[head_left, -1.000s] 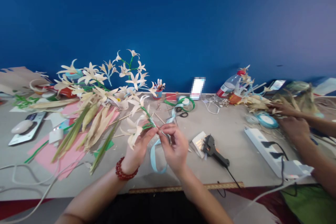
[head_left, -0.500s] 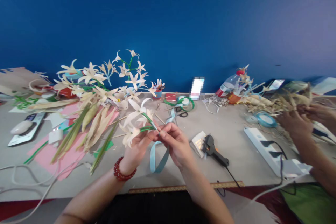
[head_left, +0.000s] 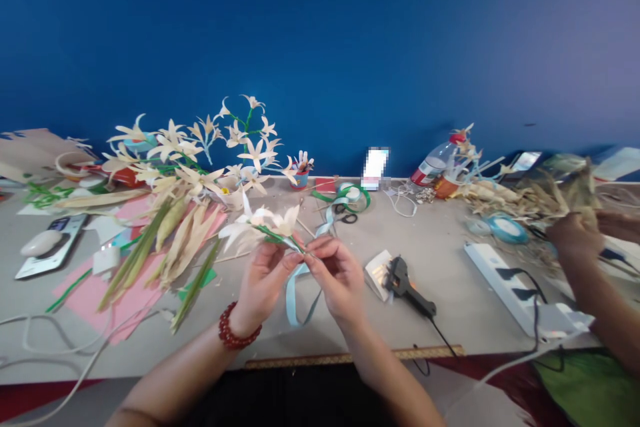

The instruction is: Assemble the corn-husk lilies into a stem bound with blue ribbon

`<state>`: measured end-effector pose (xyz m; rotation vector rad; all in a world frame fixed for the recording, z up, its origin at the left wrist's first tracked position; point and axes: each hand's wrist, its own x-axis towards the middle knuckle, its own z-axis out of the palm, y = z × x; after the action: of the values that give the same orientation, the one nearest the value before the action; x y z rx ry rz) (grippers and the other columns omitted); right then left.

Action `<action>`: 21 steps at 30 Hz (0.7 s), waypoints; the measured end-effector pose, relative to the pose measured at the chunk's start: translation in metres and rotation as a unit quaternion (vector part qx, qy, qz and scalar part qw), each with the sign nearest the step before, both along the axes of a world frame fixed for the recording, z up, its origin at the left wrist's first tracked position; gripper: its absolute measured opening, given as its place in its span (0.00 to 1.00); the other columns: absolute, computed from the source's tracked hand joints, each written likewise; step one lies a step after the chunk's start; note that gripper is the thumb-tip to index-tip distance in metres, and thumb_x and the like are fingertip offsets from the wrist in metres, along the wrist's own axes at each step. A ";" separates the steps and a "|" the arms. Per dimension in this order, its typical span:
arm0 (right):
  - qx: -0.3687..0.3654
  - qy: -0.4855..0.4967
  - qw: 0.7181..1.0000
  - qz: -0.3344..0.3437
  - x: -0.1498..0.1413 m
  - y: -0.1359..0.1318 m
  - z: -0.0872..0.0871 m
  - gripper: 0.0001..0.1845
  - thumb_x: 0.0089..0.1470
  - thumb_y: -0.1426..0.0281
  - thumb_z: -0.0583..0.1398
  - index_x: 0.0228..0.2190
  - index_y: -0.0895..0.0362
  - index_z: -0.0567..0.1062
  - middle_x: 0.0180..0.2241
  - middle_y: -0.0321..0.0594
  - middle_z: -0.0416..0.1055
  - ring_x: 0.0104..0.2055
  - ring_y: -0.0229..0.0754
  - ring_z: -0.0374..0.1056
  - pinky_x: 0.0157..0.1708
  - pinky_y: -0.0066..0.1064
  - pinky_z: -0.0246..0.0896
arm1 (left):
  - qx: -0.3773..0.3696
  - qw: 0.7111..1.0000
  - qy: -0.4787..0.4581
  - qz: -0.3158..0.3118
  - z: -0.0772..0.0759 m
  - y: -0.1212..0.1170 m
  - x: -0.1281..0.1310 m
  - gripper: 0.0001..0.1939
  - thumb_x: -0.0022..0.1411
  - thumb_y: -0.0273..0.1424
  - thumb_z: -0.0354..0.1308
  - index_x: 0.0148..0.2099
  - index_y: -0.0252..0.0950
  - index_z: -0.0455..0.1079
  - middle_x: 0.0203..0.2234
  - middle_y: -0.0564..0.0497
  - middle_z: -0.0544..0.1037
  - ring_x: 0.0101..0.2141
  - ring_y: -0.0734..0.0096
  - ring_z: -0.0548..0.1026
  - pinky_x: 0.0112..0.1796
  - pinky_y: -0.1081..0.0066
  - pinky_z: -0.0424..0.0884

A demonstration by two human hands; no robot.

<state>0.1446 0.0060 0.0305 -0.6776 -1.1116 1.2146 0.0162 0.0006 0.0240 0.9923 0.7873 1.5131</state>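
At the left of a grey table [head_left: 425,227], against a deep blue wall [head_left: 320,47], a white, rounded, mouse-shaped object [head_left: 44,242] sits on a flat silvery box [head_left: 30,267]. Next comes a sheet of pink paper [head_left: 85,303], with long green husk strips [head_left: 137,247] and pale dried husks [head_left: 187,240] lying over it. Behind them spreads a large cluster of cream, star-shaped flowers [head_left: 199,180] on green stems. Near the middle is my left hand [head_left: 264,280], wearing a red beaded bracelet [head_left: 237,328]; its thumb and fingers are clamped on the stem of a small spray of cream, pointed-petalled flowers [head_left: 258,216], which tilts up and leftward above the table. A loop of light blue ribbon [head_left: 291,300] hangs below my fingertips. My right hand [head_left: 339,277] meets the left, its thumb and fingertips pinched on the stem's lower end; I cannot tell whether ribbon lies between them too. Beyond are black-handled scissors [head_left: 349,223] and a coil of green ribbon [head_left: 368,199]. Farther right lie a black glue gun [head_left: 403,278], a clear red-capped bottle [head_left: 434,161], a white power strip [head_left: 493,273] and a co-worker's hand [head_left: 577,240] near straw-coloured husks [head_left: 525,203].
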 end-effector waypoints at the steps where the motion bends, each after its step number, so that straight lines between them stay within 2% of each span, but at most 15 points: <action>1: -0.011 0.003 1.000 0.012 0.001 0.000 0.001 0.05 0.52 0.70 0.66 0.27 0.53 0.75 0.32 0.38 0.74 0.35 0.40 0.69 0.36 0.30 0.64 | 0.003 1.000 0.001 -0.004 0.001 0.000 -0.001 0.06 0.59 0.28 0.64 0.40 0.40 0.77 0.33 0.52 0.80 0.36 0.71 0.76 0.42 0.73 0.71; 6: -0.075 0.042 0.994 0.070 0.005 0.004 0.003 0.07 0.49 0.67 0.68 0.26 0.54 0.75 0.32 0.37 0.75 0.34 0.39 0.71 0.38 0.31 0.68 | 0.004 1.000 0.006 -0.012 0.002 -0.001 -0.002 0.06 0.58 0.29 0.64 0.39 0.39 0.78 0.35 0.50 0.81 0.38 0.68 0.76 0.41 0.72 0.72; 12: -0.150 0.096 0.975 0.130 0.005 0.006 0.002 0.11 0.45 0.66 0.71 0.24 0.55 0.73 0.30 0.33 0.75 0.31 0.36 0.72 0.38 0.30 0.69 | -0.037 0.999 -0.002 -0.032 -0.002 0.001 -0.004 0.05 0.56 0.31 0.66 0.37 0.37 0.78 0.32 0.49 0.81 0.35 0.68 0.76 0.39 0.70 0.73; 15: -0.161 0.109 0.971 0.136 0.004 0.006 0.004 0.12 0.44 0.67 0.71 0.24 0.55 0.73 0.31 0.33 0.76 0.31 0.36 0.72 0.38 0.30 0.69 | -0.035 0.998 -0.005 -0.044 0.000 0.001 -0.005 0.05 0.57 0.31 0.65 0.37 0.36 0.78 0.33 0.49 0.81 0.35 0.68 0.76 0.39 0.70 0.72; 21: -0.167 0.105 0.969 0.152 0.007 0.007 0.005 0.10 0.48 0.68 0.69 0.24 0.56 0.74 0.26 0.32 0.75 0.29 0.35 0.73 0.38 0.29 0.68 | -0.033 0.998 0.000 -0.058 0.006 0.001 -0.005 0.04 0.59 0.31 0.63 0.37 0.36 0.76 0.32 0.50 0.79 0.34 0.69 0.75 0.38 0.71 0.72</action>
<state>0.1513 0.0130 0.0357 -0.6257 -0.8598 1.7210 0.0116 0.0017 0.0302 0.9720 0.7616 1.3804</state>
